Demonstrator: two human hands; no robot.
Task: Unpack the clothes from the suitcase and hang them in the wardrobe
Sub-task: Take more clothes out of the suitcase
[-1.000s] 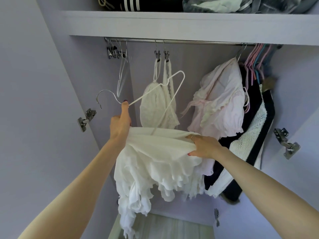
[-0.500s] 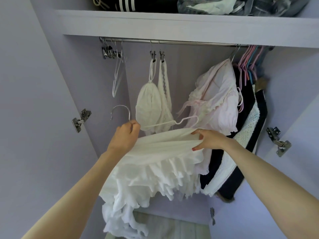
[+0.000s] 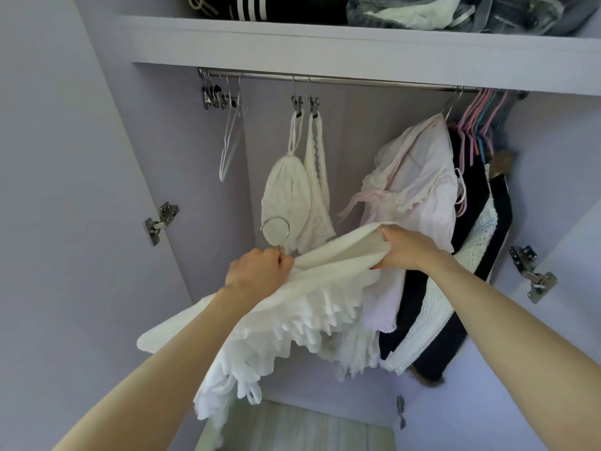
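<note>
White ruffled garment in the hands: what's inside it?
Inside the white ruffled garment is a white hanger; only its metal hook shows, above the left hand. Its arms are covered by cloth.

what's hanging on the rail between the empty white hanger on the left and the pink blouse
In the head view, two small white tops hang by clips from the rail, between the empty white hanger and the pink blouse.
</note>
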